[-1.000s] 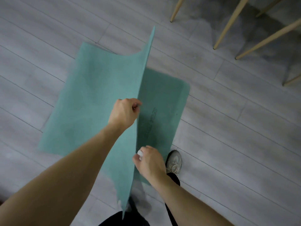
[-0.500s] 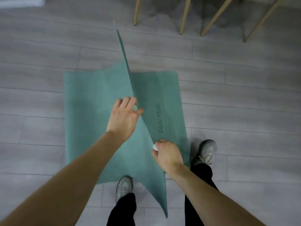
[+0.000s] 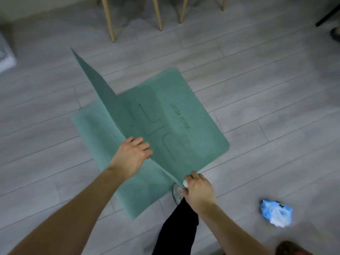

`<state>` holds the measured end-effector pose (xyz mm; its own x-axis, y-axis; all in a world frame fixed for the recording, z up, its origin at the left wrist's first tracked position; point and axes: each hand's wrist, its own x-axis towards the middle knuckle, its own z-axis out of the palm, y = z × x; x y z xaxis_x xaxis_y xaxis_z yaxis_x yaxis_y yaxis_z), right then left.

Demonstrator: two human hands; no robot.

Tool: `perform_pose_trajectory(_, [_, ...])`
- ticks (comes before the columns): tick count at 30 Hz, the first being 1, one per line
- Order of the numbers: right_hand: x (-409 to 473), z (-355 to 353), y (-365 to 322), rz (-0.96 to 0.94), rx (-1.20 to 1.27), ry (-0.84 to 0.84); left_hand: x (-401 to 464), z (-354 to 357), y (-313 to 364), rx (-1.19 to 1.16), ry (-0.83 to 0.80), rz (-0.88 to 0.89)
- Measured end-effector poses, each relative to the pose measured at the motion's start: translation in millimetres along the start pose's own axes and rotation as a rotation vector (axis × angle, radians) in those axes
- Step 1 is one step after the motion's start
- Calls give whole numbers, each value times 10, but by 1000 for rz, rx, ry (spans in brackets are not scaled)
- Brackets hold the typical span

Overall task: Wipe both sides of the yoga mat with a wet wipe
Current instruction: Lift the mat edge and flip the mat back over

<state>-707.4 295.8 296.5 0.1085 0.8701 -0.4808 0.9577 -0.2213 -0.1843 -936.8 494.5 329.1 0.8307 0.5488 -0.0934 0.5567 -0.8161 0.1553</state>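
Midway through a turn-over, the yoga mat (image 3: 176, 126) is held folded along a raised crease that runs from a peaked corner at far left down to the near right, where it ends at the right hand (image 3: 197, 190). One half is spread on the floor (image 3: 257, 89) to the right, its printed lines and lettering facing up; the other half drops to the floor on the left. The left hand (image 3: 131, 155) is laid over the crease at mid-length, fingers curled across the fold and gripping it. The right hand is clenched on the mat's near end, with a wet wipe (image 3: 185, 183) pinched against it; it sits just above a shoe (image 3: 177, 193). The mat's long axis cannot be told, since only part is unfolded. A blue wipes packet (image 3: 276, 215) lies on the floor well to the right, nearer the right hand. Compared with half a second earlier, the crease is seen lower and tilted further leftward, more of the printed face is exposed, and the packet has come into view.
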Motion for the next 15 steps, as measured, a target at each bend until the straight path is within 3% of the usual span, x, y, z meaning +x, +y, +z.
perform_pose_trajectory(2, [-270, 214, -54, 54, -14, -31, -269, 8, -65, 3, 27, -1])
perform_pose_trajectory(7, [-706, 710, -531, 129, 37, 85, -927, 11, -108, 49, -49, -19])
perform_pose_trajectory(15, [-1657, 1234, -2064, 243, 226, 175, -2375, -117, -574, 84, -188, -27])
